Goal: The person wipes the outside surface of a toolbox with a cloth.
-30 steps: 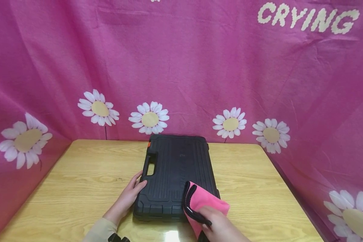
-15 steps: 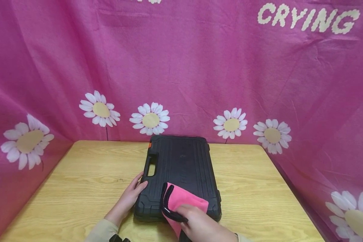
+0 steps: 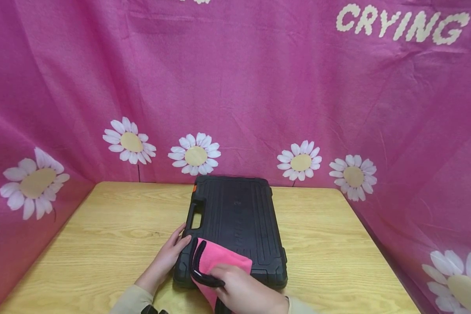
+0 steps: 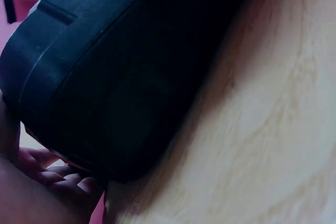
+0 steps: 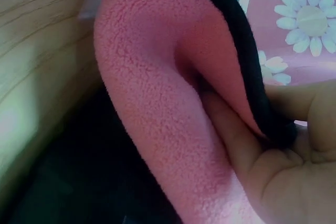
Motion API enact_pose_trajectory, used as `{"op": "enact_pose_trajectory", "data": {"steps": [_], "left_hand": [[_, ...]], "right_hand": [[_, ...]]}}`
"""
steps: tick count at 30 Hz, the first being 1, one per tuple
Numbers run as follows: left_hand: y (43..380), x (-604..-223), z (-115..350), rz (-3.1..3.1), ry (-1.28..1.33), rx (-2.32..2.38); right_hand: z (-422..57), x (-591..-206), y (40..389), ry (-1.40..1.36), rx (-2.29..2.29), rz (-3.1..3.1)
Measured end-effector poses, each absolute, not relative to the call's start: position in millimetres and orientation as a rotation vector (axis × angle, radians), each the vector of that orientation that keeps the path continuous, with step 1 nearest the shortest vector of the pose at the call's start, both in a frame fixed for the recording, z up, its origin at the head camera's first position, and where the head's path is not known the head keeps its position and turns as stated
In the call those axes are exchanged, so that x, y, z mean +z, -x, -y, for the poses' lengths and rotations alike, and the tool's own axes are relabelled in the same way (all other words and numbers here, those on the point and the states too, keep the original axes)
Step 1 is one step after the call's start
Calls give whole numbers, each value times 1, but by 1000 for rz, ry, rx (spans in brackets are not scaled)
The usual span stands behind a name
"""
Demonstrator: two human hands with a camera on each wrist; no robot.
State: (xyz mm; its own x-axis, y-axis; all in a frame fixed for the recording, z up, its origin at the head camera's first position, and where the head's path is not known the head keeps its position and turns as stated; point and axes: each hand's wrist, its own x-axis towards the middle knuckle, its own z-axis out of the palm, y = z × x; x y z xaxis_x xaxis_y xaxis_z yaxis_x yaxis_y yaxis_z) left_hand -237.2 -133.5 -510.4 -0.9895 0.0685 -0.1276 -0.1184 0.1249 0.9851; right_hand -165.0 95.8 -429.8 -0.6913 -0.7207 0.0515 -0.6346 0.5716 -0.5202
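Observation:
A black plastic carrying case (image 3: 237,209) lies flat on the wooden table, its handle slot and an orange latch along the left side. My left hand (image 3: 165,257) holds the case's near left side, thumb on top and fingers at the side edge. In the left wrist view, that hand's fingers (image 4: 58,179) curl against the dark case (image 4: 121,77). A folded pink fleece cloth (image 3: 225,255) with black trim lies over the near left corner of the lid. My right hand (image 3: 241,290) pinches its black-edged fold, as the right wrist view shows on the cloth (image 5: 152,87).
The wooden table (image 3: 321,244) extends on both sides of the case. A pink curtain (image 3: 239,87) with daisies and lettering hangs along the back and both sides. The case's far end lies close to the table's back edge.
My right hand has drawn the pink cloth leftward across the near end of the lid, from the right corner to the left. My left hand and the case have stayed in place.

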Motion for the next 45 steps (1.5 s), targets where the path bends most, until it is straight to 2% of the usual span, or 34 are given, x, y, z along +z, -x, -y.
{"op": "enact_pose_trajectory", "data": {"steps": [15, 32, 45], "left_hand": [[238, -511, 133, -2240, 54, 2009], [238, -509, 134, -2232, 76, 1936], [238, -507, 133, -2095, 70, 2025]], "right_hand": [[-73, -438, 171, 1403, -749, -2664], [-61, -441, 175, 1427, -794, -2597], [-75, -432, 174, 1415, -915, -2377]]}}
